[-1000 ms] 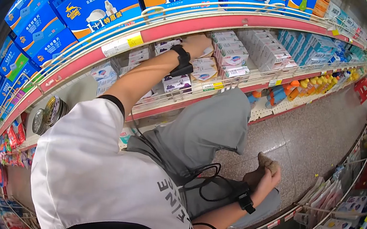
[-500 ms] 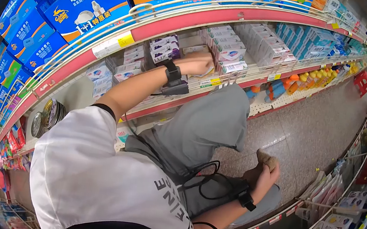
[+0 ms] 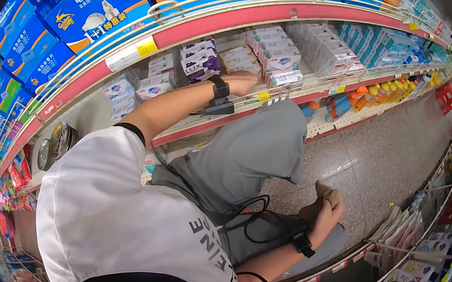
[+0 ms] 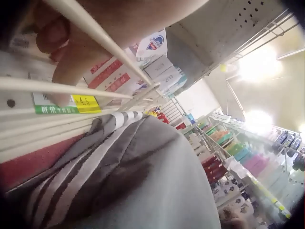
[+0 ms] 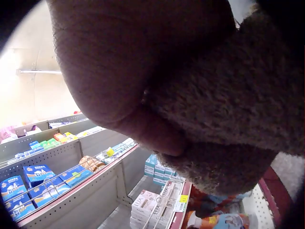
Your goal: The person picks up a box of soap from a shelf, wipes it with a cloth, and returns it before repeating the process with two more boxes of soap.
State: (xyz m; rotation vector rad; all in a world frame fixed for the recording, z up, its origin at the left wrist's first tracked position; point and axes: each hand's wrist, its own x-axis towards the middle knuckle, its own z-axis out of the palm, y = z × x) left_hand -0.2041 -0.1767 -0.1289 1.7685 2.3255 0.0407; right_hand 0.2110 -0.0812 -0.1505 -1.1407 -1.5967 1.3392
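Note:
My left hand (image 3: pixel 242 82) is inside the middle shelf near its front edge, with no item visible in it. In the left wrist view its fingers (image 4: pixel 62 78) hang behind the wire rail, close to a green and yellow price label (image 4: pixel 86 103). Beside the hand stand purple LUX boxes (image 3: pixel 199 62), and behind it lie cream and orange boxes (image 3: pixel 241 58). White and pink soap boxes (image 3: pixel 283 63) are just past the fingertips. My right hand (image 3: pixel 327 214) grips a fuzzy brown cloth (image 5: pixel 228 90) over the lower leg, away from the shelf.
Blue cartons (image 3: pixel 97 13) fill the upper shelf behind a wire rail. Orange and yellow bottles (image 3: pixel 365 99) line the lower shelf. Across the tiled floor (image 3: pixel 374 143) stands another shelf with packaged goods (image 3: pixel 407 279). A black cable (image 3: pixel 253 216) loops over the trousers.
My left hand has come from the back of the shelf towards its front edge, uncovering the cream and orange boxes. My right hand still grips the cloth in nearly the same place.

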